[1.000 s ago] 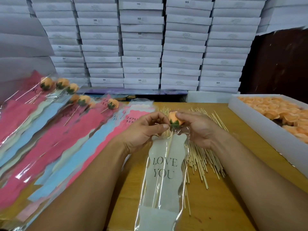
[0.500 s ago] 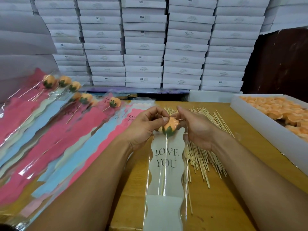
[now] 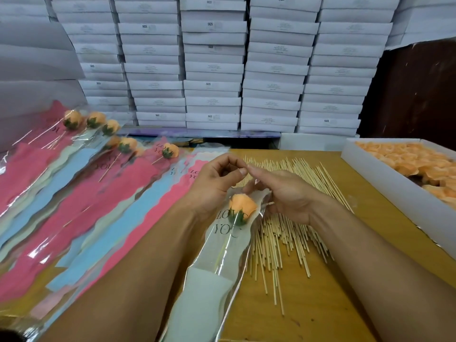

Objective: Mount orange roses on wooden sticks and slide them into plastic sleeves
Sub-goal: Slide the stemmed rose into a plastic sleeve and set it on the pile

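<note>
An orange rose (image 3: 242, 206) with a green calyx sits on a wooden stick inside a clear plastic sleeve (image 3: 217, 275) printed "LOVE YOU", lying on the wooden table (image 3: 328, 304). My left hand (image 3: 214, 186) pinches the sleeve's top edge between thumb and fingertips, just above the rose. My right hand (image 3: 286, 193) holds the sleeve's upper right edge beside the rose. A loose pile of wooden sticks (image 3: 291, 233) lies under and behind my right hand. A white box of loose orange roses (image 3: 404, 166) stands at the right.
Several finished sleeved roses (image 3: 123, 146) on pink and blue sleeves (image 3: 81, 208) fan out across the left. Stacks of white flat boxes (image 3: 214, 62) form a wall behind the table. A dark panel (image 3: 419, 90) stands at the back right.
The rose has slid down from the sleeve's mouth to well inside it, over the print. Both hands have shifted from the rose to the sleeve's top edge.
</note>
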Tool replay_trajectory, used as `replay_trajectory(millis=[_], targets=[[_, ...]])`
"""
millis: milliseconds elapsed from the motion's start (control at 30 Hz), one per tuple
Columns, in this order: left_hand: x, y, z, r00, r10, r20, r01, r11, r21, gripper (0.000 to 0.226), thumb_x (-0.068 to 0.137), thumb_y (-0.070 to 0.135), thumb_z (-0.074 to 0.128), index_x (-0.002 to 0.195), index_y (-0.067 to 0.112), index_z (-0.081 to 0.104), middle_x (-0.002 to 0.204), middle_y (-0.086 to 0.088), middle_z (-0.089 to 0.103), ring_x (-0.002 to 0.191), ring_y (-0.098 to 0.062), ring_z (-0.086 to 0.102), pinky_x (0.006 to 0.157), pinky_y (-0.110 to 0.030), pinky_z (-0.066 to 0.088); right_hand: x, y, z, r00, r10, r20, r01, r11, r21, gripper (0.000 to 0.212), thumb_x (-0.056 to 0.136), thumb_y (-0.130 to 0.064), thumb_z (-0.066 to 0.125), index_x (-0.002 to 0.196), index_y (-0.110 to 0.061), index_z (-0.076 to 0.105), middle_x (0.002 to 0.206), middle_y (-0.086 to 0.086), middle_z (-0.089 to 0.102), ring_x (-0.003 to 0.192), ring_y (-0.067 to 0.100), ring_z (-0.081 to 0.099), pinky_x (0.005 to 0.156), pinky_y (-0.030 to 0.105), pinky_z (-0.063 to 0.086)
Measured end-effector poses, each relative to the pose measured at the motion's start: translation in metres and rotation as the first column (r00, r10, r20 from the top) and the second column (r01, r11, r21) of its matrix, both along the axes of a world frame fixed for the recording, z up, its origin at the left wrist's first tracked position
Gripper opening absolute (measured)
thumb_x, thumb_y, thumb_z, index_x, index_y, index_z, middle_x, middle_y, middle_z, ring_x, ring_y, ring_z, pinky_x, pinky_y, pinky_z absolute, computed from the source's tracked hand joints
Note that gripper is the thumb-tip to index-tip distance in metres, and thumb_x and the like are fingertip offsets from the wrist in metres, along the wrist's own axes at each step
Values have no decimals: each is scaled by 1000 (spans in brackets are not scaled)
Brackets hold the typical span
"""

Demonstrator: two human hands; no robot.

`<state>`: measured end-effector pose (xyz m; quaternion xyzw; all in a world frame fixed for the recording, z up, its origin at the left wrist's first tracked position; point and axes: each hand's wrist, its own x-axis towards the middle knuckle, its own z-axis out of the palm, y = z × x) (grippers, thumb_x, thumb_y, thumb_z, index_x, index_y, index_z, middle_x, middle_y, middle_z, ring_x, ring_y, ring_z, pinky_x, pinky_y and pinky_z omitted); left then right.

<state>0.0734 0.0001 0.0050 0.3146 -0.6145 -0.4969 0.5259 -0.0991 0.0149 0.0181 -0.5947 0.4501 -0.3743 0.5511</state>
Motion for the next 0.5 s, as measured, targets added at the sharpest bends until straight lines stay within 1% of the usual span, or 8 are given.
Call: replay_trajectory(millis=[100, 167, 200, 267, 333, 400, 433, 500], targets=[[1, -1, 2, 994, 107, 38, -104, 992, -66, 13, 94, 0, 61, 90, 12, 65, 84, -5, 57, 81, -17, 52, 79, -27, 47, -4, -1, 1, 997, 4, 81, -10, 997, 72, 76, 60, -51, 85, 122, -14, 60, 95, 11, 72, 70, 23, 72, 53, 34, 56], [1, -3, 2, 977, 206, 48, -201, 975, -99, 15, 94, 0, 62, 88, 14, 65, 80, 2, 59, 78, -10, 53, 74, -21, 47, -8, -1, 3, 996, 31, 84, -42, 990, 134, 78, 68, -44, 84, 132, -11, 54, 89, 13, 74, 66, 24, 70, 47, 31, 55], [1, -5, 1, 964, 260, 52, -252, 961, -116, 16, 94, 0, 63, 87, 15, 64, 80, 2, 59, 77, -9, 54, 74, -20, 47, -9, 0, 3, 996, 77, 47, -83, 984, 155, 73, 74, -43, 82, 131, -7, 56, 88, 14, 74, 65, 24, 70, 45, 29, 55], [1, -8, 2, 927, 371, 60, -359, 920, -154, 19, 94, -1, 62, 85, 17, 64, 80, 1, 59, 76, -7, 54, 73, -20, 46, -10, 1, 2, 985, 169, -42, -157, 966, 205, 64, 78, -44, 80, 123, -1, 65, 87, 14, 74, 63, 21, 67, 45, 25, 53], [-1, -12, 7, 871, 486, 78, -459, 859, -225, 20, 94, 0, 62, 84, 18, 63, 81, 0, 59, 71, -5, 51, 67, -16, 44, -8, 1, -1, 967, 217, -132, -180, 953, 243, 50, 76, -40, 83, 105, -1, 72, 81, 11, 73, 58, 17, 64, 43, 22, 48], [-1, -17, 14, 810, 576, 110, -531, 800, -281, 18, 94, 3, 62, 86, 19, 62, 94, -9, 63, 80, -11, 54, 72, -22, 46, -4, 2, -3, 954, 218, -204, -166, 955, 246, 26, 76, -32, 86, 79, -9, 74, 67, 4, 68, 50, 11, 55, 39, 20, 41], [-1, -19, 17, 784, 608, 130, -554, 778, -297, 16, 94, 5, 62, 87, 20, 62, 101, -12, 63, 87, -17, 56, 77, -27, 49, -2, 2, -3, 955, 208, -213, -153, 957, 245, 22, 77, -28, 86, 71, -11, 72, 62, 2, 64, 47, 10, 51, 37, 19, 38], [-3, -22, 22, 743, 646, 178, -576, 751, -323, 14, 94, 8, 61, 88, 21, 61, 106, -14, 61, 94, -22, 57, 85, -37, 50, 0, 1, -3, 963, 201, -178, -150, 953, 262, 21, 77, -23, 85, 76, -7, 72, 67, 5, 65, 47, 9, 50, 35, 18, 35]])
